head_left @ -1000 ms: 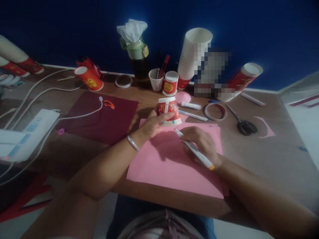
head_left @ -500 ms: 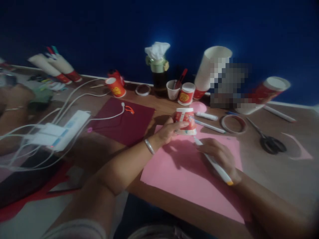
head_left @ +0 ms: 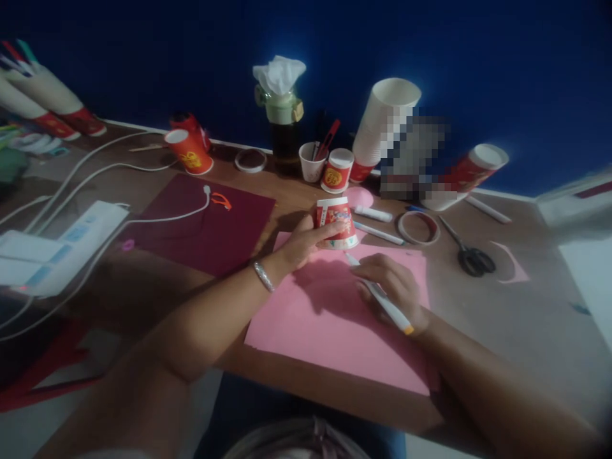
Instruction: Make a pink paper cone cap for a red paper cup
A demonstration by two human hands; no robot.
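My left hand (head_left: 302, 245) is closed around a red and white paper cup (head_left: 336, 224), which is upside down, its rim low and tilted slightly above the pink paper. My right hand (head_left: 389, 287) grips a white marker (head_left: 389, 308) with a yellow end. The marker's pale tip points up toward the cup's rim; whether they touch I cannot tell. Both hands are over the pink sheet of paper (head_left: 306, 319). Behind the cup lie a capped white marker (head_left: 373, 214) and a light blue pen (head_left: 380, 233).
A roll of tape (head_left: 419, 228) and black scissors (head_left: 475, 261) lie to the right. A stack of paper cups (head_left: 385, 121) and a bottle (head_left: 285, 137) topped with tissue stand at the back. Dark red paper (head_left: 191, 223) and a power strip (head_left: 79, 248) with cables are at left.
The view has swung right, so everything sits further left in the picture. My left hand keeps the cup and my right hand keeps the marker near its rim.
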